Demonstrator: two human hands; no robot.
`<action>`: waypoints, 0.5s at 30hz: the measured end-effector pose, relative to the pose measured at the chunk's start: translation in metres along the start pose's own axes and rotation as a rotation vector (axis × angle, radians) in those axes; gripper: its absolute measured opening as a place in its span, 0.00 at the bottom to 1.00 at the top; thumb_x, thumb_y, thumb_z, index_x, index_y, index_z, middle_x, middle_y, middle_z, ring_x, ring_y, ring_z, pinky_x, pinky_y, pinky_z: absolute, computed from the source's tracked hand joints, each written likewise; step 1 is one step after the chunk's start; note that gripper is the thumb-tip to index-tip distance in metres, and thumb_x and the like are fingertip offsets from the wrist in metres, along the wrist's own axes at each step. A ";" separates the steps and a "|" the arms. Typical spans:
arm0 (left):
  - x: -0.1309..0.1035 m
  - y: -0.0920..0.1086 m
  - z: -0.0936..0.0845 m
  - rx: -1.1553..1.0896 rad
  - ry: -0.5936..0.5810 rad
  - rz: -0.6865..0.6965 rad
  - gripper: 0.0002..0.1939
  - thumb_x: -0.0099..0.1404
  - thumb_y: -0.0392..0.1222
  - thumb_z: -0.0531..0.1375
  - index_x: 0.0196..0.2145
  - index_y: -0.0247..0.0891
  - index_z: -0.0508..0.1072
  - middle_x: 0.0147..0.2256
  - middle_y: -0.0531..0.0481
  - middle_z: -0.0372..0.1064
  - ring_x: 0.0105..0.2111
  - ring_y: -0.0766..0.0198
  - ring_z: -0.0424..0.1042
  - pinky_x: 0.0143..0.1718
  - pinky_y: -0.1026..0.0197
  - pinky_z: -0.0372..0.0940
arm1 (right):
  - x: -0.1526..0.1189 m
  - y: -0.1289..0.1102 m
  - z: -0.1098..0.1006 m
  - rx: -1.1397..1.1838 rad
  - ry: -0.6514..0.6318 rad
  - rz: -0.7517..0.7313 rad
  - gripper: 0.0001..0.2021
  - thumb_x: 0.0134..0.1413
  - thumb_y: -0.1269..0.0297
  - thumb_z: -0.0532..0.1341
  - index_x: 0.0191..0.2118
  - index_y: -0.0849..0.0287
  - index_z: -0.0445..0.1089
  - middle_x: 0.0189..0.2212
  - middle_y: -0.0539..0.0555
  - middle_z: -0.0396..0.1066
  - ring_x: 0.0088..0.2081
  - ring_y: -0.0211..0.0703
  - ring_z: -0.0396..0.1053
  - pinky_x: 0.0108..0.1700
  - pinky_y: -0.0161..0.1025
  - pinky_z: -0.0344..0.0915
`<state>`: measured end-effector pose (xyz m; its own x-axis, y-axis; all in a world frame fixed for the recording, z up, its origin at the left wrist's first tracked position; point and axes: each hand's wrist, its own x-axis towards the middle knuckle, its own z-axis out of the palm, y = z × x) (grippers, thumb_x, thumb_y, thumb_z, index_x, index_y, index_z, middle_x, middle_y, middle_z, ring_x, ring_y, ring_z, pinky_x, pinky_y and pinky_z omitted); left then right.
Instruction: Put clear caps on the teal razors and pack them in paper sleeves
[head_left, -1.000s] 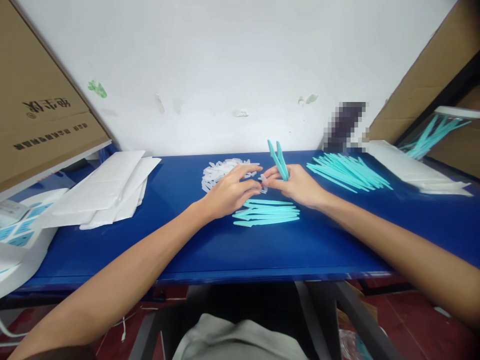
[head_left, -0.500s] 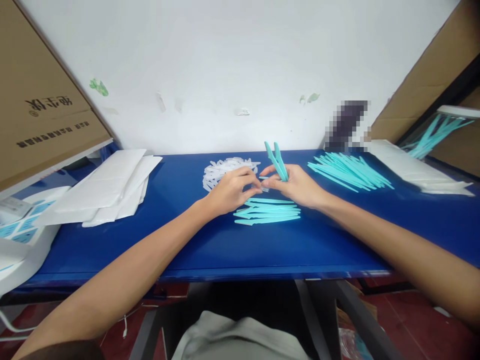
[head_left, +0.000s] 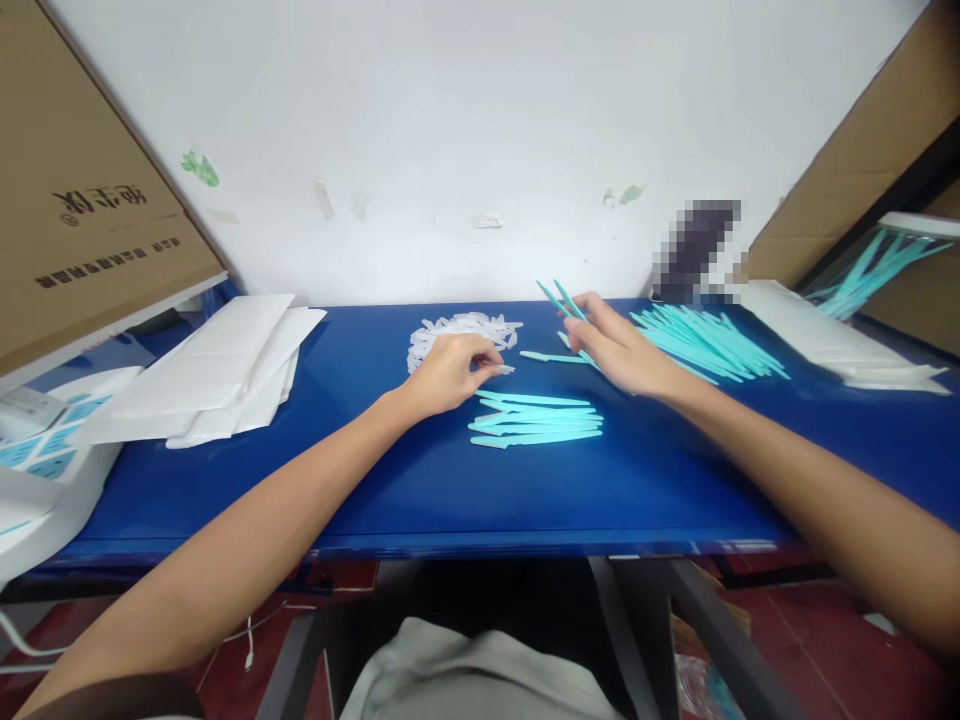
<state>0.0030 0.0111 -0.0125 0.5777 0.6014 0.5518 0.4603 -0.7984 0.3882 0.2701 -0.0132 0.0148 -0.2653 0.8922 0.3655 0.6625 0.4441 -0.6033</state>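
Note:
My left hand [head_left: 455, 374] pinches a small translucent blade cap [head_left: 506, 369] between thumb and fingertips. It is just in front of a heap of such caps [head_left: 466, 325]. My right hand [head_left: 616, 347] is closed around turquoise eyebrow razors [head_left: 559, 297], two of which stick up past the fingers. Below those fingers lies another turquoise razor [head_left: 555, 358] with a pale tip pointing left; whether the hand touches it I cannot tell. Nearer to me, several turquoise razors [head_left: 536, 420] lie side by side on the blue table [head_left: 465, 510].
A larger pile of turquoise razors [head_left: 712, 342] lies right of my right hand. White packets [head_left: 202, 365] are stacked on the left, more white sleeves [head_left: 817, 335] on the right. Cardboard boxes [head_left: 105, 200] flank the table, and a white wall [head_left: 450, 120] stands behind it.
My hands have moved apart: the right one shifted right with the upright razors, the left slightly left. A pale-tipped razor now shows between them, and the cap shows in my left fingertips.

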 end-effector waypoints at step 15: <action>-0.002 -0.004 0.000 -0.158 -0.105 -0.163 0.03 0.62 0.33 0.65 0.32 0.36 0.79 0.33 0.49 0.81 0.34 0.62 0.78 0.41 0.60 0.71 | -0.001 0.004 -0.014 -0.377 -0.394 -0.183 0.22 0.72 0.51 0.45 0.45 0.57 0.72 0.40 0.59 0.78 0.40 0.51 0.73 0.41 0.43 0.62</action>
<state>-0.0003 0.0127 -0.0149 0.5753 0.7155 0.3963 0.4466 -0.6807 0.5807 0.2828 -0.0135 0.0213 -0.5922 0.7990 0.1045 0.7660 0.5985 -0.2346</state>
